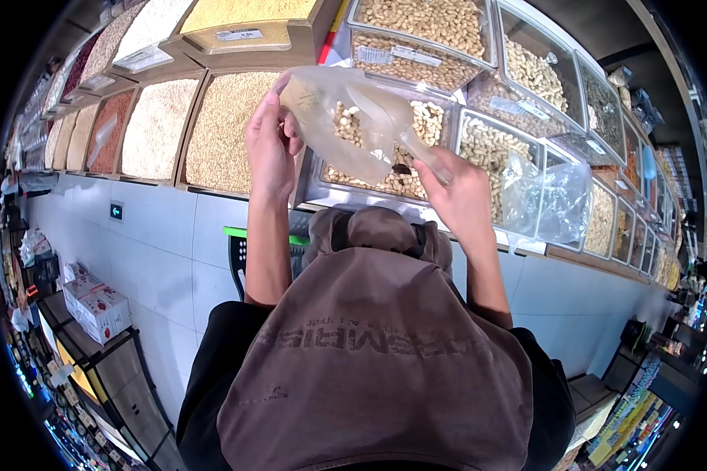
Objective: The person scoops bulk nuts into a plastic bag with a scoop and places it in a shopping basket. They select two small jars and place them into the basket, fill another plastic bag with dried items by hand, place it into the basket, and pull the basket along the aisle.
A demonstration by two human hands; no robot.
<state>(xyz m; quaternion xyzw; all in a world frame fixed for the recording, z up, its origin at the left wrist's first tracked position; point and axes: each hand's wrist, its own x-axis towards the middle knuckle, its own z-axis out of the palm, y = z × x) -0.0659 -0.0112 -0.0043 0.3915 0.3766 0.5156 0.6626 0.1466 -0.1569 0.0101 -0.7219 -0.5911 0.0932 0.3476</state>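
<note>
My left hand [272, 149] is closed on the edge of a translucent plastic bag [314, 102], which hangs over a bin [314, 188] of shelled-looking pale nuts [428, 118]. My right hand [462, 196] grips the handle of a clear plastic scoop [423, 151]. The scoop's head meets the bag's right side; whether it is inside the bag or only against it, I cannot tell. Nuts show through the clear plastic, so what the bag itself contains is unclear. A small dark object [401, 169] lies below the scoop, among the nuts.
Peanuts in their shells fill a clear bin [428, 23] behind. Crumpled clear bags [550, 196] lie over the bin to the right. Grain bins [228, 125] line the left, one with a scoop [102, 137]. A green-rimmed basket [236, 233] is by my waist.
</note>
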